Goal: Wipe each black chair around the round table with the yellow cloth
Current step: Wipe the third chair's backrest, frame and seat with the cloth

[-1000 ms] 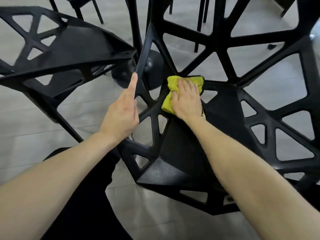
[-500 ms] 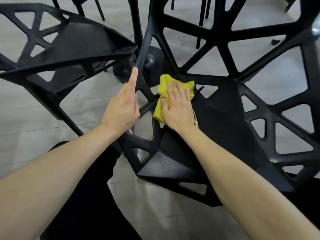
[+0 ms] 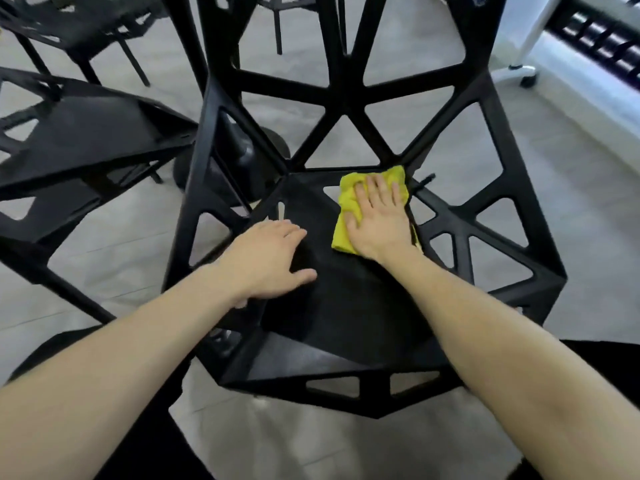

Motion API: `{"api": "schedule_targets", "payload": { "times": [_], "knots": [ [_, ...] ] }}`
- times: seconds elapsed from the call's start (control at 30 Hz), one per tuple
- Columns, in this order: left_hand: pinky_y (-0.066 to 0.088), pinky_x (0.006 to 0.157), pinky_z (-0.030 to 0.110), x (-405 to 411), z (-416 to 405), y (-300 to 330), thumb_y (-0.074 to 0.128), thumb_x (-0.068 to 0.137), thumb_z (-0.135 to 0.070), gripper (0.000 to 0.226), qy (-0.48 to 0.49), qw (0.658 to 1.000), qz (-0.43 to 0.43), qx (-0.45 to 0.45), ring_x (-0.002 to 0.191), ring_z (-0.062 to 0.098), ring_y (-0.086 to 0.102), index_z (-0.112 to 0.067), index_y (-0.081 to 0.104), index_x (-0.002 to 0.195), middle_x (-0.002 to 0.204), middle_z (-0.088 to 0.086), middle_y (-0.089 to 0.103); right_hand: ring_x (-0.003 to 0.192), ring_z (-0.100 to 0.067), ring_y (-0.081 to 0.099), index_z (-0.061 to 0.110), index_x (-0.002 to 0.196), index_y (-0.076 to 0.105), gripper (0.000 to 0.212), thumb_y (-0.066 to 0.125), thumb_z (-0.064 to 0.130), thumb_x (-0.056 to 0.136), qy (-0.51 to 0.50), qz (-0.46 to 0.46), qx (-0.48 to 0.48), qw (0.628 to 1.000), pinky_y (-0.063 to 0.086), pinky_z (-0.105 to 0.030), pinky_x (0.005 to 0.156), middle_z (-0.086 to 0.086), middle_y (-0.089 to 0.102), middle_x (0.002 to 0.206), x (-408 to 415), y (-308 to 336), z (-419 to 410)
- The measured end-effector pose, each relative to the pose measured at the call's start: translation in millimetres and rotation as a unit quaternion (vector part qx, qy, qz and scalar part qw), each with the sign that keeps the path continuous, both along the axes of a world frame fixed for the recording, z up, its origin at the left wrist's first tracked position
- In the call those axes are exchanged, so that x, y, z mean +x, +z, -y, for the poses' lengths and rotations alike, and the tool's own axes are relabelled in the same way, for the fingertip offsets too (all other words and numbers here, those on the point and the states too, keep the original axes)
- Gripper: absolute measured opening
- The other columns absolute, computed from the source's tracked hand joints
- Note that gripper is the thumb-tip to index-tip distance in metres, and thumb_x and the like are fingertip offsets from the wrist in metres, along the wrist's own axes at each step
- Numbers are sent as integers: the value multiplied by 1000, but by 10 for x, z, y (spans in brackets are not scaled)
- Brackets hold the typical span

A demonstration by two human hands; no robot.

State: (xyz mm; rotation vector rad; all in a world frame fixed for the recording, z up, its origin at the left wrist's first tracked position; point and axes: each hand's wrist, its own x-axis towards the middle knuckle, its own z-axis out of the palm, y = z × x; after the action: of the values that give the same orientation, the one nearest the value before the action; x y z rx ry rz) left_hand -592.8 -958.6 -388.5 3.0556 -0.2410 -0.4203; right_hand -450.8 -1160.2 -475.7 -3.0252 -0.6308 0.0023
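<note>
- Head view: large black plastic chair with a faceted seat and triangular lattice cut-outs (image 3: 346, 306) fills the middle, seat facing up, open-work back rising at the far side, front edge nearest the wearer; long axis of the seat judged to run front to back, away from the wearer.
- Left of that chair: a second black lattice chair (image 3: 86, 143), just beside it, seat tilted in this view; further chair legs beyond, blurred.
- Beyond the chair's left rear corner: dark rounded base on the grey floor (image 3: 235, 168), probably the table's foot; tabletop not seen.
- On the chair's seat, left of centre: left hand (image 3: 266, 261), flat, fingers loosely spread, gripping nothing, seemingly bracing the seat.
- On the seat's rear right, near where seat meets back: right hand (image 3: 377, 223), palm down, fingers spread wide, pressing the cloth flat rather than pinching it.
- Under that hand: folded yellow cloth (image 3: 346, 216), flat on the seat, far edge touching the base of the back, long side roughly front to back.
- To do well: steady palm pressure, overlapping passes from rear to front edge, cloth kept folded so no corner snags a cut-out, left hand moved off unwiped patches, lattice bars and back followed afterwards.
</note>
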Motion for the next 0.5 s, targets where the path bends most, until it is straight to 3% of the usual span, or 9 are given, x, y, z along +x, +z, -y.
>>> {"api": "schedule_targets", "payload": {
  "times": [0.13, 0.27, 0.33, 0.43, 0.5],
  "knots": [
    [9, 133, 36, 424, -8, 174, 70, 74, -90, 139, 54, 990, -126, 21, 167, 23, 9, -11, 12, 173, 180, 7, 13, 159, -30, 27, 13, 161, 42, 68, 31, 50, 105, 109, -5, 35, 993, 10, -54, 131, -12, 38, 168, -860, 93, 250],
    [-3, 135, 51, 610, -100, 74, 70, 50, -103, 174, 42, 969, -158, 187, 167, 32, -12, -7, -11, 171, 179, 17, -11, 163, -18, 17, 28, 164, 38, 63, 35, 56, 107, 199, -48, 49, 978, 12, -48, 132, 4, 27, 173, -1403, 202, 784],
    [9, 134, 53, 574, -131, 22, 68, 47, -105, 179, 58, 957, -167, 229, 166, 39, 1, -3, -14, 169, 178, 23, -4, 163, -18, 15, 31, 165, 34, 66, 33, 58, 105, 186, -33, 44, 981, 10, -48, 132, 5, 24, 174, -1122, 113, 659],
    [48, 114, 47, 503, -265, 31, 76, 37, -102, 188, 96, 958, -187, 197, 149, 37, 46, -4, -16, 168, 171, 19, 29, 162, -23, 20, 30, 165, 34, 67, 31, 58, 104, 164, 13, 42, 986, 9, -50, 131, -2, 29, 173, -497, -60, -83],
    [53, 110, 47, 505, -352, 35, 73, 27, -104, 194, 83, 963, -170, 190, 145, 34, 52, -5, -14, 168, 170, 15, 34, 162, -25, 20, 27, 165, 35, 68, 32, 56, 103, 147, 5, 47, 988, 8, -53, 131, -5, 31, 173, -230, -96, -629]
  ]
}}
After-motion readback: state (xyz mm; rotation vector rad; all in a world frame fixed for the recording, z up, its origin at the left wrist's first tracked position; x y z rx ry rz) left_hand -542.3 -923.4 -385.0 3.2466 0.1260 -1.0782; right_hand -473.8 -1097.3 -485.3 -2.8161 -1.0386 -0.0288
